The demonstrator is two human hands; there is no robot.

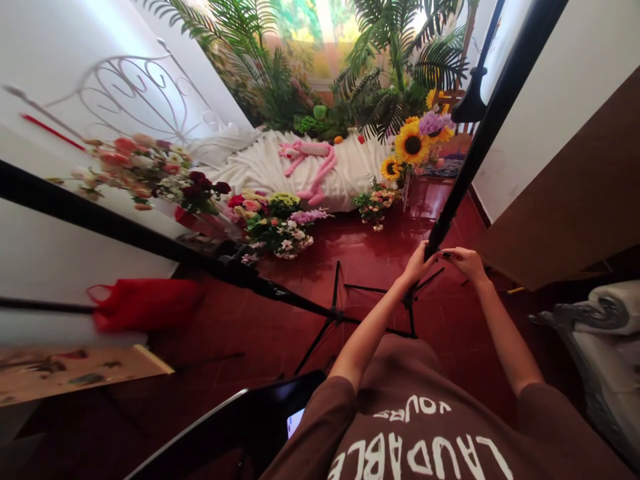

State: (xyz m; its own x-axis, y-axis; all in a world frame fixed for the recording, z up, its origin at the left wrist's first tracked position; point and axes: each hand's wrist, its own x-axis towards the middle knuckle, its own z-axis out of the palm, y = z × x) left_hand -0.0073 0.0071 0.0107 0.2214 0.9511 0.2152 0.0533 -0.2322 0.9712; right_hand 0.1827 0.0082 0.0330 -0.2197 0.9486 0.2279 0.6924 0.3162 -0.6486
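1. Currently, the left hand (421, 264) is wrapped around the black stand (483, 133), right of centre in the frame.
2. The right hand (468, 263) has its fingertips at a small dark fitting (445, 254) just beside; whether they pinch it, I cannot tell.
3. Judging by its spread legs (411, 315), the stand is already set up on the floor (280, 320); work at the fitting seems unfinished.
4. A second stand (120, 227) slants across the left of the frame, untouched.
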